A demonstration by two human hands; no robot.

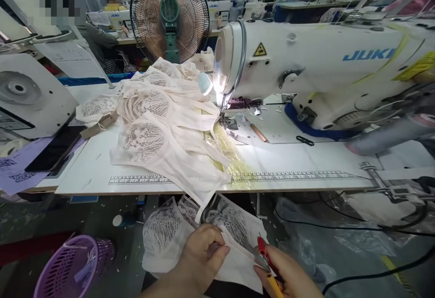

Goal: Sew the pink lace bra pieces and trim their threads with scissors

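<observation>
A cream lace bra [166, 230] lies over my lap below the table edge. My left hand [200, 252] is closed in a pinch on its fabric near the middle, between the two lace cups. To the right, my right hand [288, 271] grips scissors [272, 282] with yellow and red handles. Their blades lie against the bra's lower edge, and the fingers partly cover the tool. A joined row of similar cream bras [146, 139] is heaped on the table above, and a narrow strap [204, 209] hangs from it to the bra in my lap.
A white sewing machine [306, 58] with its lamp lit stands at the right. A wooden-handled tool [258, 132] lies by its needle. Behind the heap is a large fan [170, 12]. A phone [56, 148] rests at left; a purple basket [68, 266] stands on the floor.
</observation>
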